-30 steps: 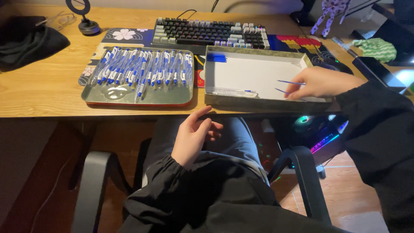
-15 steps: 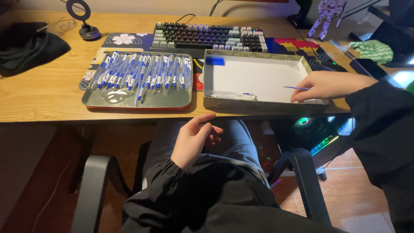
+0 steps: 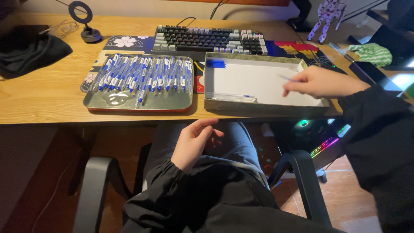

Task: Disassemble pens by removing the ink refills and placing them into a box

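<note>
The right hand pinches a slim blue pen between its fingertips, tip pointing away from the palm, just above the white floor of a shallow box. Beyond the pen tip, another pen lies in the box. Further off, a metal tray holds many pens. The left hand rests loosely curled and empty on the lap.

Wooden desk, black armchair, reddish wood floor — dim room, warm light
</note>
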